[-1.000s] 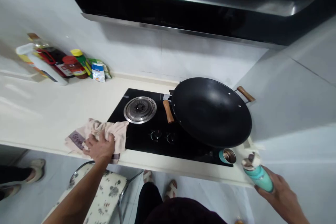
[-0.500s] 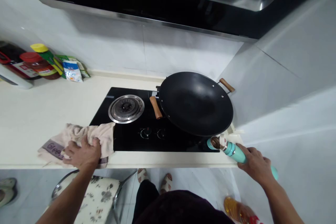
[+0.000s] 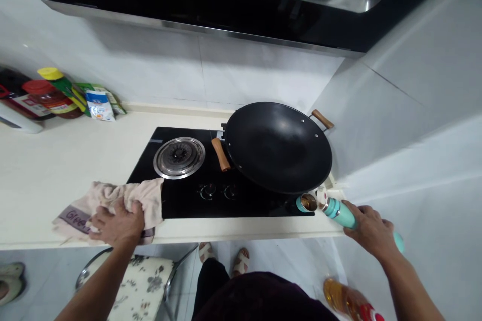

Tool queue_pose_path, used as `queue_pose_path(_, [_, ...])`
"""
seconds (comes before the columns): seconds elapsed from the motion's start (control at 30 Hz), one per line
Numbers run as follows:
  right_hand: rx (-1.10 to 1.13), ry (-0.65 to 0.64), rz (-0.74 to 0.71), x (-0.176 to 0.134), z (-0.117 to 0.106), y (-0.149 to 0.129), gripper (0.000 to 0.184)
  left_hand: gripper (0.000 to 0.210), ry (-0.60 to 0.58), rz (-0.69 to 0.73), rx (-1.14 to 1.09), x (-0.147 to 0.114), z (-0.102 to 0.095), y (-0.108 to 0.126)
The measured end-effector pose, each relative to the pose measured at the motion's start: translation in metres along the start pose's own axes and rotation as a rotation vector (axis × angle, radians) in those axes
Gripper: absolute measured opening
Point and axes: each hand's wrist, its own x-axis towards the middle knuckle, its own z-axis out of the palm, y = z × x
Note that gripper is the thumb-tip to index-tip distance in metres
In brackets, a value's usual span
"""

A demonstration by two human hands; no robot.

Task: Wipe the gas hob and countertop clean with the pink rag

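My left hand (image 3: 118, 223) lies on a pale pink towel (image 3: 146, 193), fingers apart and pressed down on the cloth. The towel is bunched at the counter's front edge and overlaps the hob's left front corner. In my right hand (image 3: 371, 230) is a teal thermos (image 3: 342, 214), tipped with its mouth toward a small teal cup (image 3: 308, 203). The cup has a metal inside with some brownish liquid in it, and stands at the hob's right front corner. Whether liquid is flowing from the thermos I cannot tell.
A black wok (image 3: 278, 148) with wooden handles sits over the right side of the hob (image 3: 188, 203). Beside it is a bare burner (image 3: 179, 157). Jars and packets (image 3: 100, 105) line the wall at left. Below are a flowered chair (image 3: 139, 286) and an oil bottle (image 3: 344, 298).
The thermos and my right hand have shifted slightly right, away from the cup, whose opening shows more. My left hand stays on the towel. The view has moved a little.
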Motion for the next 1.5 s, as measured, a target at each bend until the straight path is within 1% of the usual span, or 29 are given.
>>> queue_pose_path(0.2, [0.067, 0.017, 0.003, -0.001, 0.006, -0.001, 0.070, 0.076, 0.021, -0.003, 0.023, 0.001, 0.001, 0.000])
queue_pose_path(0.37, [0.106, 0.015, 0.007, -0.002, 0.010, -0.003, 0.071, 0.080, 0.011, -0.003, 0.015, 0.002, 0.003, -0.001])
queue_pose_path(0.5, [0.193, 0.016, 0.031, -0.003, 0.015, -0.004, 0.073, 0.081, 0.014, 0.000, 0.016, 0.001, 0.001, 0.001])
queue_pose_path(0.57, [0.273, 0.023, 0.044, -0.003, 0.019, -0.004, 0.073, 0.080, 0.012, -0.003, 0.012, 0.001, 0.000, 0.002])
queue_pose_path(0.67, [0.452, 0.036, 0.063, -0.001, 0.025, -0.003, 0.076, 0.080, 0.007, -0.005, 0.014, 0.001, -0.001, 0.002])
queue_pose_path(0.77, [0.679, 0.087, 0.099, 0.001, 0.029, -0.001, 0.082, 0.080, -0.002, -0.009, 0.013, 0.001, -0.001, 0.003])
queue_pose_path(0.93, [1.096, 0.124, 0.182, 0.007, 0.026, -0.002, 0.077, 0.080, 0.003, -0.009, -0.011, -0.001, -0.005, 0.004])
queue_pose_path(1.03, [1.266, 0.239, 0.241, 0.016, 0.024, -0.008, 0.078, 0.081, 0.010, -0.004, -0.007, -0.002, -0.004, 0.004])
queue_pose_path(1.1, [1.356, 0.308, 0.245, 0.024, 0.024, -0.012, 0.079, 0.081, 0.018, -0.002, -0.002, -0.001, -0.002, 0.003])
queue_pose_path(1.23, [1.468, 0.388, 0.242, 0.040, 0.028, -0.015, 0.083, 0.081, 0.024, -0.002, 0.006, 0.000, -0.001, 0.002])
queue_pose_path(1.37, [1.531, 0.420, 0.288, 0.048, 0.034, -0.015, 0.082, 0.079, 0.004, 0.006, 0.001, 0.001, -0.002, 0.002])
queue_pose_path(1.5, [1.504, 0.462, 0.314, 0.051, 0.038, -0.014, 0.079, 0.079, 0.021, 0.013, -0.006, 0.001, -0.002, 0.001])
